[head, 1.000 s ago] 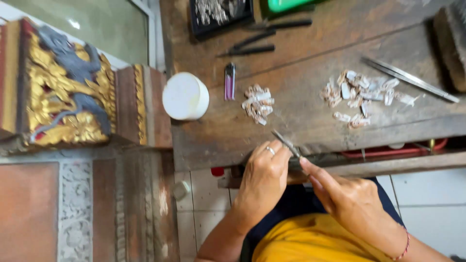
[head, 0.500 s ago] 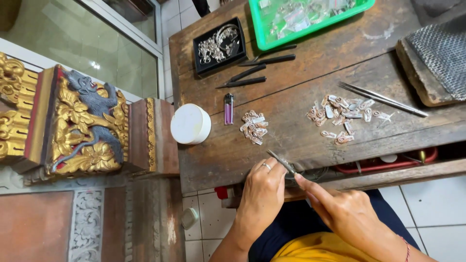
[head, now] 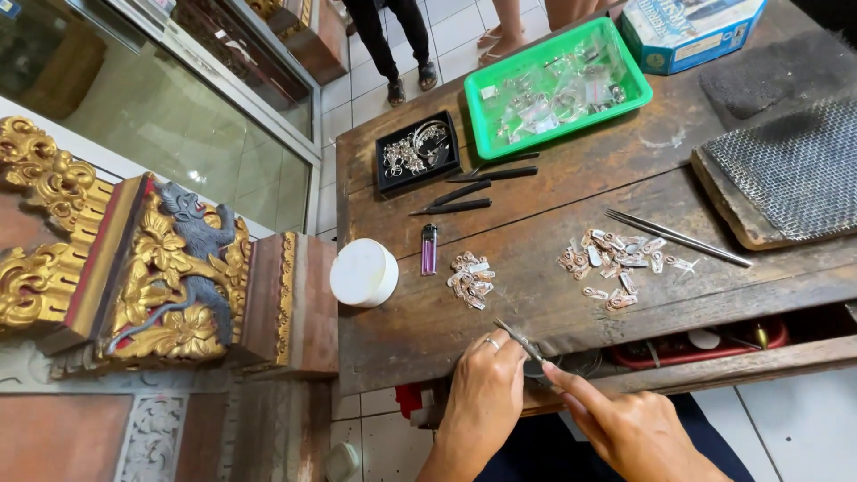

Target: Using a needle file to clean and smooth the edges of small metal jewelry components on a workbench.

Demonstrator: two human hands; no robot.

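The view has tilted up since before — a green plastic tray (head: 561, 86) now shows whole; both hands stay at the worn wooden workbench (head: 536, 295) edge. Left hand (head: 482, 402) pinches a thin metal file (head: 520, 338); right hand (head: 625, 424) grips it too — small silver pieces (head: 470, 278) lie just beyond

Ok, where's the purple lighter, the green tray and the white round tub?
purple lighter (head: 429, 249), head view, middle of its body.
green tray (head: 473, 122), head view, its left rim.
white round tub (head: 361, 272), head view, centre of its lid.

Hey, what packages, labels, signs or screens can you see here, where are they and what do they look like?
Cardboard box: far right end of the wooden bench, beside the green tray; rectangular, blue-green with white printed panels.
No signs or screens show.
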